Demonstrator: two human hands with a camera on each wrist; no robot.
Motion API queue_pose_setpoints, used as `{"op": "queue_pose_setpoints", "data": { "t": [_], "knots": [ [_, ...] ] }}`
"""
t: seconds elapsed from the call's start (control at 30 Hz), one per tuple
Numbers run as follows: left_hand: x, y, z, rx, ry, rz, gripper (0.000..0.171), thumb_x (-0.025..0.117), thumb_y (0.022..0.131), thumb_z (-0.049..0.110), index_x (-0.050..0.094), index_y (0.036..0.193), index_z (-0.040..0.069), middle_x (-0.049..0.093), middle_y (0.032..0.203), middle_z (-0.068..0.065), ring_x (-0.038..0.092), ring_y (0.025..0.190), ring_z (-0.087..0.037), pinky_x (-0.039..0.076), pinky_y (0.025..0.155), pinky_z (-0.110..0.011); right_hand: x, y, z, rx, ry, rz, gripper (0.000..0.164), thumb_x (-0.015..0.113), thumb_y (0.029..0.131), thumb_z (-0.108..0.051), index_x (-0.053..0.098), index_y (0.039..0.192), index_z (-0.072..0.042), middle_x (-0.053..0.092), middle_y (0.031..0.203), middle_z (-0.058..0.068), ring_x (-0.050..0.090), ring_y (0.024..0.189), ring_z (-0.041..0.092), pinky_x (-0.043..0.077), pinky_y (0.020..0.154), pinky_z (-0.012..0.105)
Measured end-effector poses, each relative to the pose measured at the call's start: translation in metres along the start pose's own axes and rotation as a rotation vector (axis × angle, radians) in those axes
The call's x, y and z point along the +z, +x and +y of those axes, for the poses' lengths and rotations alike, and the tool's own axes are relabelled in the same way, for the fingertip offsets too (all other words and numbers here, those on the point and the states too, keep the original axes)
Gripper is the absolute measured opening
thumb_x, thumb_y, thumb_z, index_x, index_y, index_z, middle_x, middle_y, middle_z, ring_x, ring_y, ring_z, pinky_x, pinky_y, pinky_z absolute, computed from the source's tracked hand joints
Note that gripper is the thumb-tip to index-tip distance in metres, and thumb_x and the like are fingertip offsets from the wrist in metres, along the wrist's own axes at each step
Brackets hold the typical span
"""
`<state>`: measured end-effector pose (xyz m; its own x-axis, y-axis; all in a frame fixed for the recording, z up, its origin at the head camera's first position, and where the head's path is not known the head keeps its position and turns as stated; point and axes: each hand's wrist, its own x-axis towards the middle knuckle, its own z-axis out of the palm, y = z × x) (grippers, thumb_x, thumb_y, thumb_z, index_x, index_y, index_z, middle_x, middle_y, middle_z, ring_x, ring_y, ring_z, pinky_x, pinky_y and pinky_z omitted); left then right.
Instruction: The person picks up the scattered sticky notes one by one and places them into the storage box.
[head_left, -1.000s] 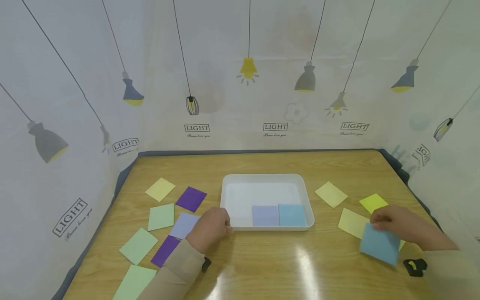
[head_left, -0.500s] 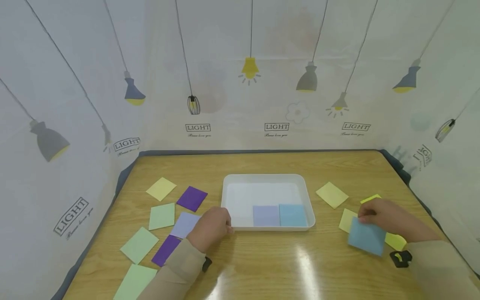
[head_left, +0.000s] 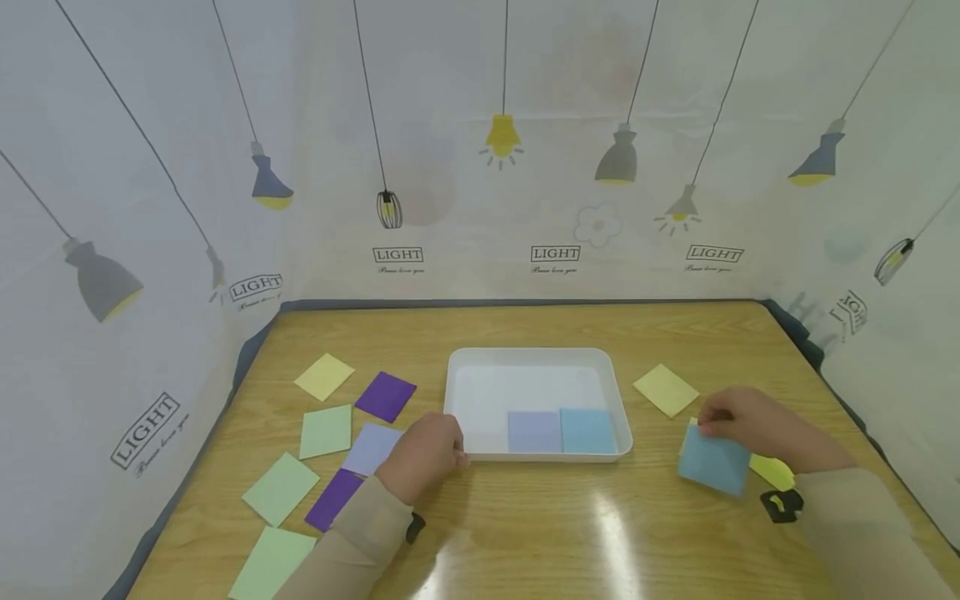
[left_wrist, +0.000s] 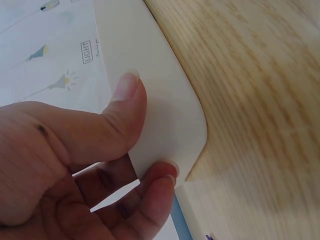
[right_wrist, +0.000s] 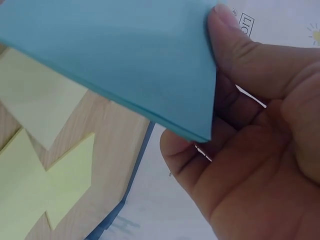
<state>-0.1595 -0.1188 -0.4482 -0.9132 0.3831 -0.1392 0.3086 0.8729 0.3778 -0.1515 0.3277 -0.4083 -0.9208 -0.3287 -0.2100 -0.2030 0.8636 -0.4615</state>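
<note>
A white tray (head_left: 480,375) stands mid-table, with a lavender sticky-note pad (head_left: 534,432) and a light-blue pad (head_left: 588,431) side by side along its near right edge. At the tray's near left corner my left hand (head_left: 422,454) grips the rim; in the left wrist view the thumb (left_wrist: 122,110) lies on the outer wall and fingertips curl round the corner. To the right of the tray, my right hand (head_left: 757,425) pinches a blue sticky-note pad (head_left: 715,461) by its upper edge, raised and tilted above the table. It partly covers yellow pads lying behind and beneath it.
Left of the tray lie purple (head_left: 386,397), lavender (head_left: 371,448), pale yellow (head_left: 324,377) and several light-green pads (head_left: 326,431). A pale yellow pad (head_left: 666,390) lies right of the tray, and a brighter yellow one (head_left: 772,472) beside my right wrist. Printed cloth walls (head_left: 480,200) surround the table.
My right hand has moved left and slightly away from me with the blue pad, toward the tray. My left hand keeps its grip on the tray corner.
</note>
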Motion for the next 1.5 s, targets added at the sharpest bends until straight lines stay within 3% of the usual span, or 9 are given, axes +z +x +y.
{"op": "queue_pose_setpoints", "data": {
  "t": [0.6,0.87,1.5],
  "knots": [
    [-0.002,-0.002,0.0,0.017,-0.016,0.01,0.016,0.081,0.082,0.014,0.076,0.069,0.009,0.073,0.078,-0.001,0.064,0.073,-0.014,0.056,0.07,-0.032,0.005,0.016,-0.014,-0.047,0.012,0.027,0.008,0.068,0.094,-0.01,0.069,0.087,-0.009,0.067,0.083,-0.002,0.052,0.074,0.012,0.044,0.063,0.026],
    [-0.002,-0.003,0.0,0.011,-0.013,0.022,0.016,0.081,0.082,0.014,0.074,0.069,0.009,0.072,0.078,-0.001,0.062,0.071,-0.013,0.055,0.069,-0.031,-0.002,0.025,-0.033,-0.102,-0.016,0.066,0.011,0.066,0.095,-0.008,0.067,0.085,-0.01,0.063,0.08,-0.004,0.05,0.072,0.011,0.043,0.063,0.026],
    [0.001,-0.001,-0.001,0.025,-0.003,0.025,0.018,0.081,0.083,0.014,0.075,0.067,0.01,0.072,0.077,0.0,0.061,0.07,-0.011,0.054,0.068,-0.03,-0.005,0.047,-0.061,-0.157,-0.021,0.035,0.013,0.066,0.096,-0.007,0.068,0.085,-0.014,0.064,0.083,-0.004,0.052,0.075,0.012,0.045,0.068,0.028]
  ]
}}
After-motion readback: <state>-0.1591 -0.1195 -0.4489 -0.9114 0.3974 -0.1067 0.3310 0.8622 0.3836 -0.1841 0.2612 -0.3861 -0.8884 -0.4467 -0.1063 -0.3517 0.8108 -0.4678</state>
